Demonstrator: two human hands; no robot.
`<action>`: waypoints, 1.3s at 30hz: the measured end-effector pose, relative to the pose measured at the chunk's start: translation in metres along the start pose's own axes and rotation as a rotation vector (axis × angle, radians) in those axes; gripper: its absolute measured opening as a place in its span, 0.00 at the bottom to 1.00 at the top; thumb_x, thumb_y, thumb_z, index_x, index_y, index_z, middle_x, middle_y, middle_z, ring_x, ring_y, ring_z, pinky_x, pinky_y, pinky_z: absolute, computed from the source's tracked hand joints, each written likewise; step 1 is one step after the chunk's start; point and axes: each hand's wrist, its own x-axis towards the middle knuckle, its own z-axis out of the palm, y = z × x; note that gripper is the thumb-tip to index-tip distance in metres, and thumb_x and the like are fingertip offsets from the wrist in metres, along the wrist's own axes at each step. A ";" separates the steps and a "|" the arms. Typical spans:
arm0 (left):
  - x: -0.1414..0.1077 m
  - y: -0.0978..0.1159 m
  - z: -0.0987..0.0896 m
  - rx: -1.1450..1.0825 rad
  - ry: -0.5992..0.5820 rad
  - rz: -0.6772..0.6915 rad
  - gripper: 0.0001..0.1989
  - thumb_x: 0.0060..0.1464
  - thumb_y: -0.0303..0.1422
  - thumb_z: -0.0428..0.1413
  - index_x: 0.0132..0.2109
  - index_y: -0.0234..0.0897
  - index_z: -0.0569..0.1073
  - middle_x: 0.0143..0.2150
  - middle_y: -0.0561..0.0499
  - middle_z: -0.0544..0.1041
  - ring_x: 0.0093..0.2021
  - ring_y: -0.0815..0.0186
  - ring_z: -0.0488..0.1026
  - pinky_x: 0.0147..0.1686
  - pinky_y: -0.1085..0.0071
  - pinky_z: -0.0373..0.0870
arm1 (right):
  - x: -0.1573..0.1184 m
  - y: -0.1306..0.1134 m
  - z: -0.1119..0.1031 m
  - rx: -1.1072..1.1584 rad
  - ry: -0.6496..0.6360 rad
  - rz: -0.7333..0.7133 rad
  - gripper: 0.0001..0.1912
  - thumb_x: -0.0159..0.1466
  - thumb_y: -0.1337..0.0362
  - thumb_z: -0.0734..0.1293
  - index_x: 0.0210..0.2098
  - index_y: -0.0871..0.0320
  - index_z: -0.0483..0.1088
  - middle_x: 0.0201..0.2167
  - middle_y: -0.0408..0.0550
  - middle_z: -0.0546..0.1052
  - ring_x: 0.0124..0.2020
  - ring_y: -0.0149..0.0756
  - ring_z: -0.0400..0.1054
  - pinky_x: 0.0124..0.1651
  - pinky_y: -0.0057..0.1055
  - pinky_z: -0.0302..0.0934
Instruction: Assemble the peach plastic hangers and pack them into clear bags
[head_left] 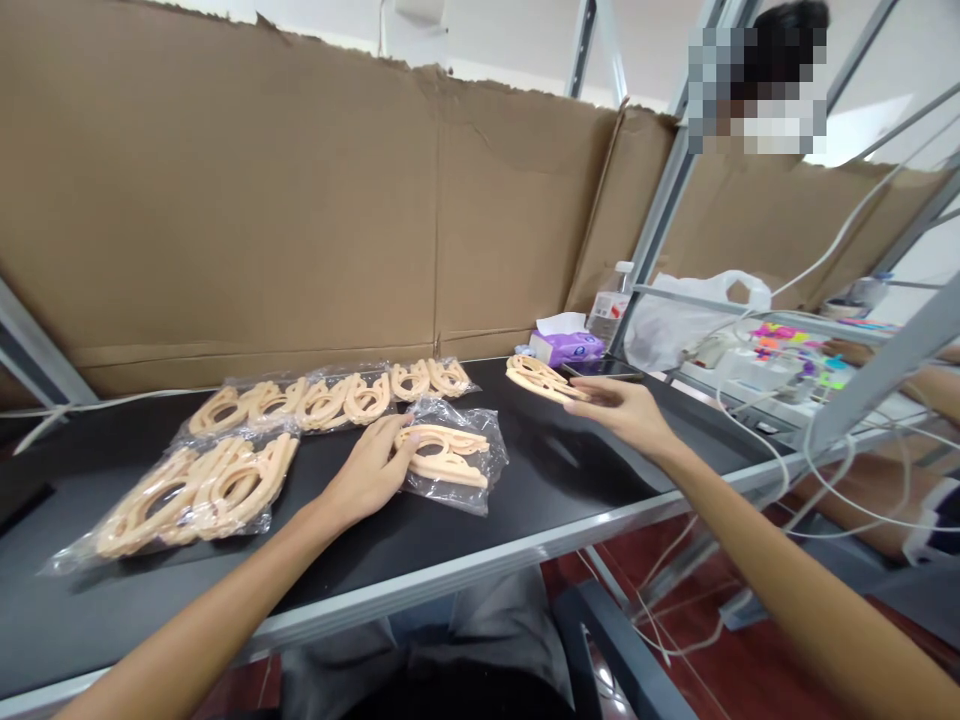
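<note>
My right hand [626,412] is closed on one end of a loose beige plastic piece, which looks like a folding clothes hanger [536,378], held above the table toward the right. Around the left end of a clear plastic bag [491,465] my left hand [375,462] is closed, thumb and fingers at its edge. Inside that bag lies a beige folding hanger [450,470]. More bagged folding hangers [202,490] lie left of my left hand, and a row of bagged hangers [330,400] stretches behind it.
Brown cardboard [300,200] walls the back of the black table [360,560]. At the right rear are a purple tissue pack [574,347], a bottle [609,305], a dark flat phone-like object [611,371] and a white plastic bag [667,325]. Cables and another person are beyond the metal frame.
</note>
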 end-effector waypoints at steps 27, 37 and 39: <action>0.001 -0.002 0.001 0.025 0.019 0.032 0.28 0.62 0.48 0.44 0.58 0.34 0.70 0.60 0.43 0.72 0.62 0.54 0.65 0.64 0.58 0.57 | -0.016 -0.062 0.072 0.007 -0.480 -0.369 0.18 0.59 0.54 0.71 0.45 0.56 0.76 0.44 0.48 0.81 0.46 0.41 0.74 0.53 0.39 0.64; 0.001 0.000 0.000 0.021 0.011 0.024 0.27 0.62 0.47 0.44 0.58 0.34 0.70 0.60 0.43 0.72 0.61 0.55 0.66 0.64 0.59 0.58 | 0.076 0.017 0.060 -0.678 -0.016 0.106 0.34 0.57 0.46 0.69 0.55 0.63 0.68 0.52 0.66 0.74 0.56 0.60 0.66 0.54 0.49 0.60; 0.001 0.001 -0.001 0.020 0.006 0.019 0.27 0.62 0.47 0.44 0.58 0.34 0.70 0.60 0.43 0.72 0.61 0.55 0.66 0.64 0.59 0.58 | 0.079 0.020 0.066 -0.683 -0.048 0.152 0.35 0.58 0.44 0.68 0.56 0.62 0.66 0.51 0.66 0.75 0.55 0.59 0.67 0.54 0.49 0.61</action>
